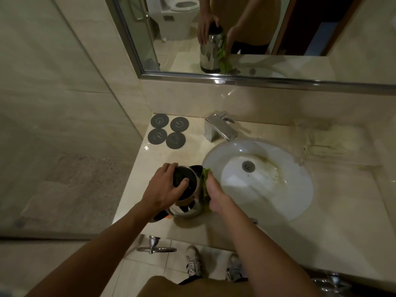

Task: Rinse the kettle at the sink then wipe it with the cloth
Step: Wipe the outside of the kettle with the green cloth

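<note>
A steel kettle (pixel 188 207) with a black lid stands upright on the beige counter just left of the sink (pixel 295 189). My left hand (pixel 165 187) grips the lid from above, fingers curled over its rim. My right hand (pixel 213 195) presses a green cloth (pixel 205 183) against the kettle's right side, fingers wrapped into the cloth. The mirror (pixel 300 35) shows the same hold: one hand on the lid, the cloth hanging down the steel wall. The kettle's handle is mostly hidden under my left wrist.
A chrome faucet (pixel 220 129) stands behind the basin, with no water running. Several round grey coasters (pixel 168 131) lie at the counter's back left. A glass shower panel (pixel 53 125) is on the left. A towel ring (pixel 155 246) hangs under the counter's front edge.
</note>
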